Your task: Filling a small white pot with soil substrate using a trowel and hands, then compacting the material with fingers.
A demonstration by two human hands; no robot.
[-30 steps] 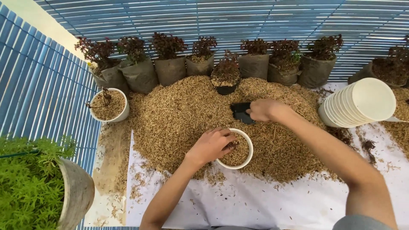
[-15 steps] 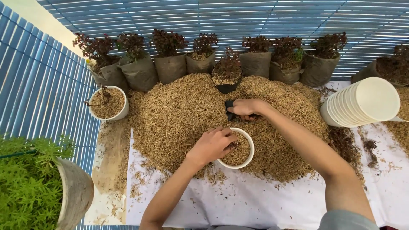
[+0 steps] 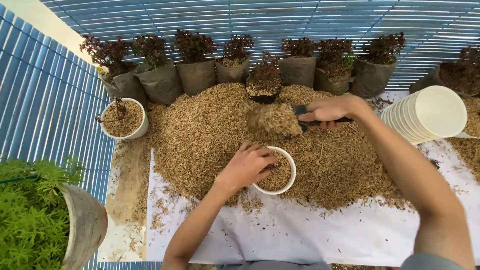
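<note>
On white sheet [image 3: 310,235] | husk heap [image 3: 210,130] | blue slatted walls [image 3: 40,115]

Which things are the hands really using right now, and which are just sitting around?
In use:
- left hand on the white pot
- right hand holding a scoop heaped with husks
- husk pile

Just sitting:
- stack of white pots
- row of bagged plants
- planted white pot
- green plant
</note>
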